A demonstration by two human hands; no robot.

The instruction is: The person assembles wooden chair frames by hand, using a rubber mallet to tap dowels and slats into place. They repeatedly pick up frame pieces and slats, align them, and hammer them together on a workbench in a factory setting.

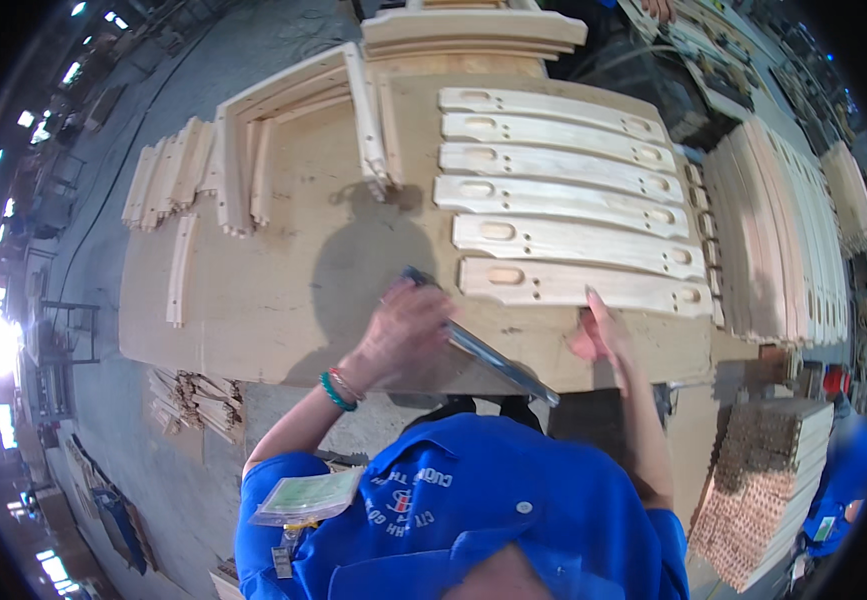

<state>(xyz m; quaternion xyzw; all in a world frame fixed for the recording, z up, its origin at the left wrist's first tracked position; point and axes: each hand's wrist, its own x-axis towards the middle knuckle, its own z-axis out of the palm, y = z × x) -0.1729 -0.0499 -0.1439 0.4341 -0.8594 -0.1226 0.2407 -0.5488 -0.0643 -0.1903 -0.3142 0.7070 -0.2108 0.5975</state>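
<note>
Above the table's point(243, 310) near edge, the left hand point(408, 328) has its fingers closed round a metal bar point(498, 358); the right hand point(601, 335) reaches the nearest board point(553, 284) on the table's right half, though I cannot tell whether its fingers grip; five more boards point(578, 235) lie behind on the table.

Your left hand point(408, 328) holds a long, dark-grey metal bar point(501, 362) above the tan, flat table point(253, 325); your right hand point(601, 335) is at the nearest of six pale, slotted wooden slats point(563, 203).
</note>
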